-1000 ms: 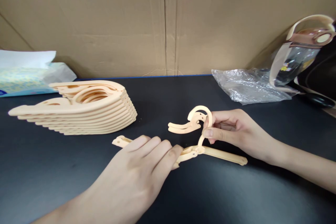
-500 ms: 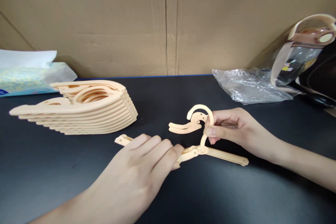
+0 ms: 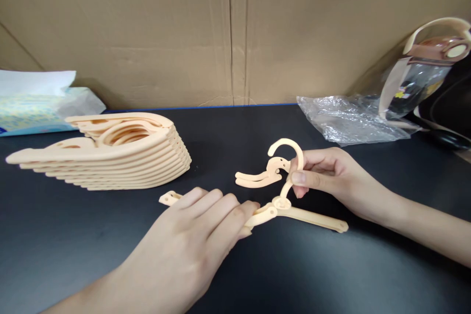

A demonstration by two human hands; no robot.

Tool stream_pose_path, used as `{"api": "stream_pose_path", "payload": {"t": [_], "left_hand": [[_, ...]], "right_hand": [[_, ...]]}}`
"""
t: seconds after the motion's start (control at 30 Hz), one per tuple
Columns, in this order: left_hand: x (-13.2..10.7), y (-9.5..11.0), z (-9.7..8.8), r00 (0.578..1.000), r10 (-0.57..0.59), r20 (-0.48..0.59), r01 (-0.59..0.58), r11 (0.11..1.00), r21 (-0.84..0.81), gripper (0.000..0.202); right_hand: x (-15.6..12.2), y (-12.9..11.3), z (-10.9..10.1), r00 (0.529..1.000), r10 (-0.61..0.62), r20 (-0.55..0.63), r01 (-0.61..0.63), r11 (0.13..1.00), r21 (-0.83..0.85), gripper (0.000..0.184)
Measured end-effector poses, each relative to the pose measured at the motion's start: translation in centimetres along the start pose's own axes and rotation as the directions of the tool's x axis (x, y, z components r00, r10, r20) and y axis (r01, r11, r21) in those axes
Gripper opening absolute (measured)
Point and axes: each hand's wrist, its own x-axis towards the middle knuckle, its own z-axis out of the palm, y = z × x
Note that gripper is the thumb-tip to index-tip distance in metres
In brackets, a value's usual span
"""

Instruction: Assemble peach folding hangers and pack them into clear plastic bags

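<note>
left hand (image 3: pixel 202 230) grips one arm (image 3: pixel 262 217) of a cream folding hanger (image 3: pixel 282 203) over the counter (image 3: pixel 312 274); right hand (image 3: pixel 327 174) pinches its hook (image 3: pixel 302 156), apparently joined between both arms. just behind, a small curved piece (image 3: pixel 275 164) looks unattached; farther left, hanger frames (image 3: pixel 125 157) are stacked.

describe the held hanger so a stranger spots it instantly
On the black table, right of the cream stack, the left hand grips the hanger, the right hand its hook. Its long arms set it apart from the small curved piece behind.
</note>
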Motion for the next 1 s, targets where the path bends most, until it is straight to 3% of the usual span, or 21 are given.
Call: {"api": "stream_pose_path", "payload": {"t": [0.17,0.57,0.67,1.0], "left_hand": [[0.13,-0.18,-0.04,1.000,0.004,-0.012,-0.004,1.000,-0.018,0.034],[-0.56,-0.25,0.39,0.997,0.020,0.070,-0.007,0.984,-0.180,0.029],[-0.71,-0.21,0.48,0.999,0.015,0.041,-0.006,0.976,-0.218,0.030],[-0.52,-0.12,0.26,0.998,0.018,0.060,-0.009,0.989,-0.149,0.034]], "right_hand": [[0.14,0.15,-0.17,0.998,0.020,0.067,-0.021,0.999,0.024,0.019],[0.00,0.35,-0.03,0.989,0.019,0.146,-0.030,0.997,0.076,0.022],[-0.09,0.28,0.15,0.988,0.015,0.152,-0.024,0.998,0.061,0.019],[-0.38,-0.39,0.67,0.995,-0.093,0.031,0.097,0.979,-0.178,0.023]]}}
